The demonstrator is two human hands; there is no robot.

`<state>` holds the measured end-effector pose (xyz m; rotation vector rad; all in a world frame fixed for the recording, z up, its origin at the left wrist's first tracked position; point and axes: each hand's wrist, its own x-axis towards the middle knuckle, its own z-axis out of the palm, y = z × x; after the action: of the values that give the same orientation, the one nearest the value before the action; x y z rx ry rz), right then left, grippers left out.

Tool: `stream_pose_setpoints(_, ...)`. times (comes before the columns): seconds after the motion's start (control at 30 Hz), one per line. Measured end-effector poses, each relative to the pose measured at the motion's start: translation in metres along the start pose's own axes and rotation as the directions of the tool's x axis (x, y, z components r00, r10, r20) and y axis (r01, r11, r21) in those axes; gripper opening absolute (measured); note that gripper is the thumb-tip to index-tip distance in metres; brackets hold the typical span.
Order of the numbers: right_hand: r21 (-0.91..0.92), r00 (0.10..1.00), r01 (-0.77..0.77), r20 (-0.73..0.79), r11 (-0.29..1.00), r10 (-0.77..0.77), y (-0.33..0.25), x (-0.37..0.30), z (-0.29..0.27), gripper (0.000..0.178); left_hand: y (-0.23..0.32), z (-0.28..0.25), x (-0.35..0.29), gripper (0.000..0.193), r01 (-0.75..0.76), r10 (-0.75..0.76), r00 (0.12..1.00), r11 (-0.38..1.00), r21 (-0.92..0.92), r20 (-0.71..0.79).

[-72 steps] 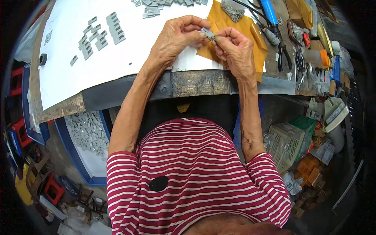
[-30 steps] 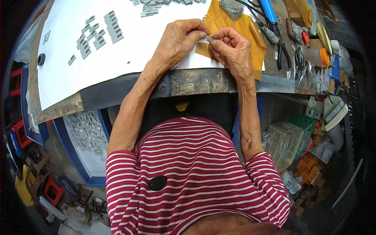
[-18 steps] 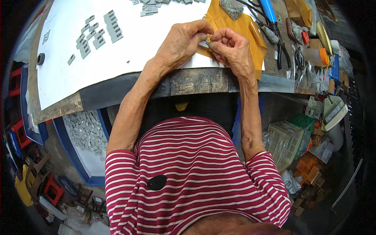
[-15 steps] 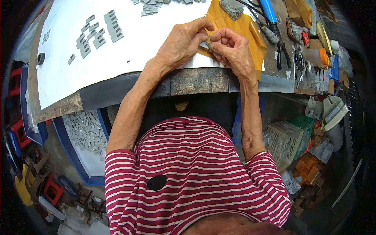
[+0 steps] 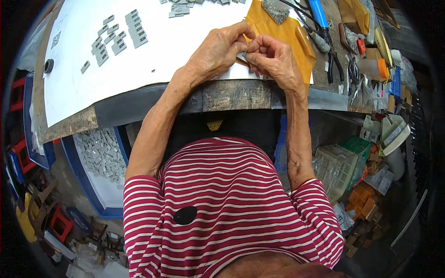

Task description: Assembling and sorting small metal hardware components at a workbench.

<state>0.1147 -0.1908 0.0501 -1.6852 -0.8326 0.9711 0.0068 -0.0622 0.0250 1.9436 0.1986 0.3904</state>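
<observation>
My left hand [image 5: 217, 52] and my right hand [image 5: 276, 61] meet over the near edge of the bench, fingertips nearly touching. Thumb and index finger of the left are pinched on a small grey block [image 5: 241, 57], mostly covered by fingers. The right is pinched against it too; whatever lies between its fingertips is hidden. Beneath and beyond the right hand spreads an orange-brown paper sheet [image 5: 297, 52], with a clear bag of tiny metal parts [image 5: 277, 12] on its far end. Rows of similar grey blocks [image 5: 136, 30] lie on the white sheet [image 5: 171, 34] at left.
A pile of grey blocks [image 5: 180, 10] sits at the far side. Right of the paper are pliers [image 5: 334, 67], a blue-handled tool [image 5: 318, 13] and a clear container with an orange lid [image 5: 373, 67]. A black ring [image 5: 48, 66] rests at left; below, a blue tray [image 5: 107, 212] holds many blocks.
The fingertips of both hands have drawn slightly closer together, and the right fingers have curled a little more. The blocks on the sheet stay as they were.
</observation>
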Motion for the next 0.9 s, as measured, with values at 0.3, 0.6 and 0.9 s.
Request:
stream_pose_setpoints(0.3,0.2,0.994,0.063,-0.105,0.978,-0.043,0.004,0.001,0.003,0.01,-0.003,-0.003,0.002,0.018,-0.037,0.035,0.999,0.994,-0.1,-0.024)
stream_pose_setpoints(0.6,0.349,0.979,0.124,-0.194,0.929,-0.058,0.014,0.002,-0.005,0.007,0.002,-0.002,0.0,0.02,-0.084,0.084,0.996,0.996,0.041,0.0)
stream_pose_setpoints(0.9,0.299,0.979,0.097,-0.201,0.949,-0.037,0.013,0.0,-0.003,0.007,-0.004,0.001,0.002,0.019,-0.193,0.2,0.979,0.972,0.13,-0.041)
